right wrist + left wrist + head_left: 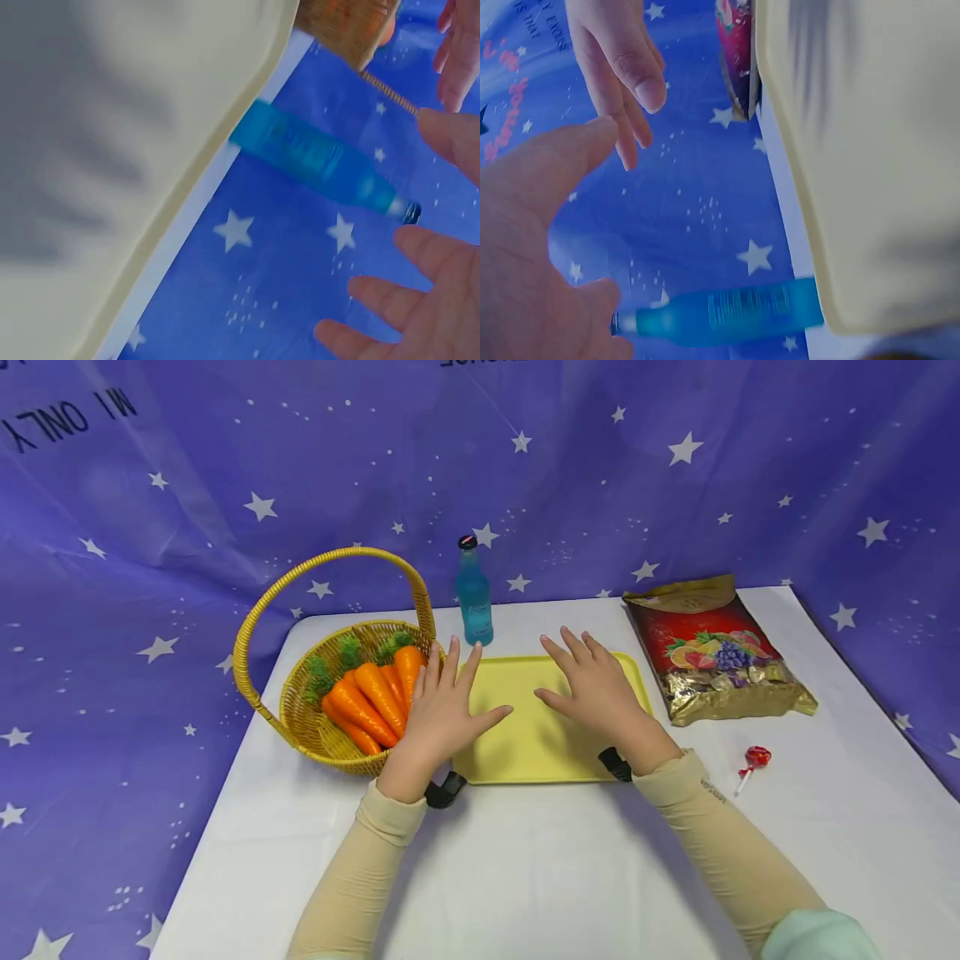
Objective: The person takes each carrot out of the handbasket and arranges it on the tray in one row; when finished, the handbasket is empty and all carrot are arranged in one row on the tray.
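Note:
Both hands hover with spread fingers over a yellow tray (525,756) on the white table. My left hand (442,710) is above the tray's left end, beside a wicker basket (330,752) of orange carrots (367,702) with green tops. My right hand (600,693) is above the tray's right part and holds nothing. Behind the tray stands an upright bottle of blue liquid (474,597) with a dark cap; it shows in the left wrist view and the right wrist view too, apart from the fingers.
A red and gold candy bag (720,652) with fruit printed on it lies at the back right. Nearer, a red-wrapped lollipop (756,757) rests on the white table (540,877). The basket's tall handle (251,635) arches up at the left. A purple starry cloth (570,485) hangs behind.

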`<state>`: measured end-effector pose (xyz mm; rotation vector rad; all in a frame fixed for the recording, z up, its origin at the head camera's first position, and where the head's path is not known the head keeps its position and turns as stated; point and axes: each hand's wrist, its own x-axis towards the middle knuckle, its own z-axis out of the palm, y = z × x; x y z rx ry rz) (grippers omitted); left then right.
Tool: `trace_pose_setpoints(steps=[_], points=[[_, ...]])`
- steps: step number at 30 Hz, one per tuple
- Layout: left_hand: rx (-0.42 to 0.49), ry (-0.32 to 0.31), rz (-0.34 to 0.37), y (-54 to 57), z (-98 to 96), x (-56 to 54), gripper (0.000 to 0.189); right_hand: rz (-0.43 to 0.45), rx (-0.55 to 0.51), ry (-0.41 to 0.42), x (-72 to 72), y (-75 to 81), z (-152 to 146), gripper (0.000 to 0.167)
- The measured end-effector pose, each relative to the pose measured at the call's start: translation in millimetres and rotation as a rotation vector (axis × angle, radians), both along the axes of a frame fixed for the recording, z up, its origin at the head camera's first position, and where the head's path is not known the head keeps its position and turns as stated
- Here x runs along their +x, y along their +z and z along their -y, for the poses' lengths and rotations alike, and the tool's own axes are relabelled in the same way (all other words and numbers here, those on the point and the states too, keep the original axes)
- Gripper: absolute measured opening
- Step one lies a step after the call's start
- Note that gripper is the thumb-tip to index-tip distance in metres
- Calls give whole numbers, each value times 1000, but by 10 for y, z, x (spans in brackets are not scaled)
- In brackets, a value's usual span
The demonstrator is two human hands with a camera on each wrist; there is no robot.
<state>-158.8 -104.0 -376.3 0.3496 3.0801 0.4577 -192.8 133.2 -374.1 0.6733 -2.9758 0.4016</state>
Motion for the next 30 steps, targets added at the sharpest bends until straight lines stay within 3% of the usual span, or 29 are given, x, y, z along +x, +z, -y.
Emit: trace_pose_setpoints(steps=[9,20,30], points=[[39,99,-4,-70,411,380,94,-29,-49,137,-27,-27,413,72],[121,286,-60,-351,777,861,89,-24,-43,252,2,2,965,69],[219,472,-110,-528,931,1056,78,-9,-41,303,25,50,1322,69]])
